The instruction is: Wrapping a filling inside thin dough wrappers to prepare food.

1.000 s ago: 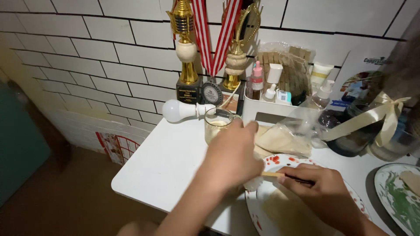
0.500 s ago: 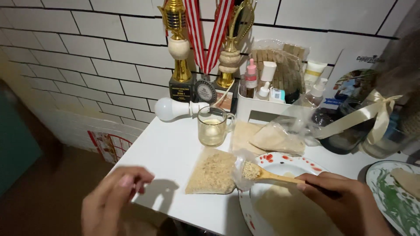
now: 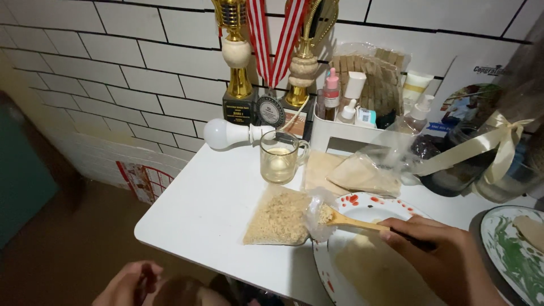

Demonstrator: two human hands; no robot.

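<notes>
My right hand (image 3: 447, 258) is closed around the wooden spoon (image 3: 354, 222), bowl inside the plastic bag of grain (image 3: 283, 218) on the counter (image 3: 209, 209). My left hand (image 3: 127, 283) has withdrawn below the edge, loosely curled, empty; the bag now lies unsupported.

Wall: white brick-pattern tiles (image 3: 130, 68) with dark joints, behind the table
Floor: brown (image 3: 73, 243), dim — lower left
Table: white top (image 3: 209, 204) with rounded corner, pushed against the wall
Left edge: teal panel (image 3: 20, 187) — in shadow
Light: warm and low, brightest on the tabletop
</notes>
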